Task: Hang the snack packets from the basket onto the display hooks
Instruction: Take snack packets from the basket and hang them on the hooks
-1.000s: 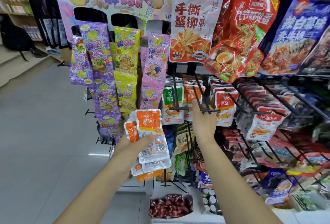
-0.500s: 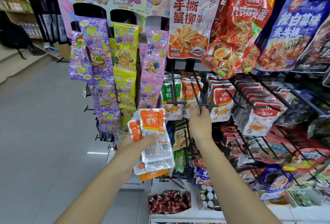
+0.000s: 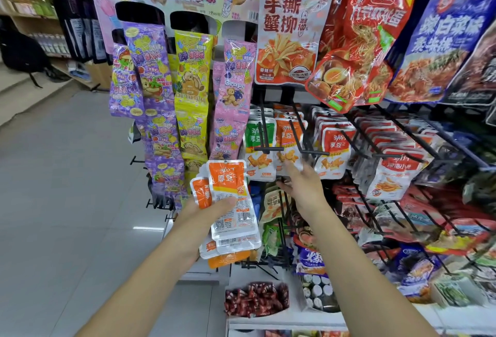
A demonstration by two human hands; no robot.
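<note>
Our left hand [image 3: 200, 216] clamps several packets [image 3: 228, 183], not yet hung; just below the hook [image 3: 302, 132] our right hand [image 3: 306, 191] spreads empty fingers.

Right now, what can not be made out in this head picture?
The basket: nowhere in the head view.
How many orange packets the left hand holds: the front packet covers the others.
Whether the right hand touches the black hook: its fingertips are motion-blurred.
Small print on the packets: too small to read.
</note>
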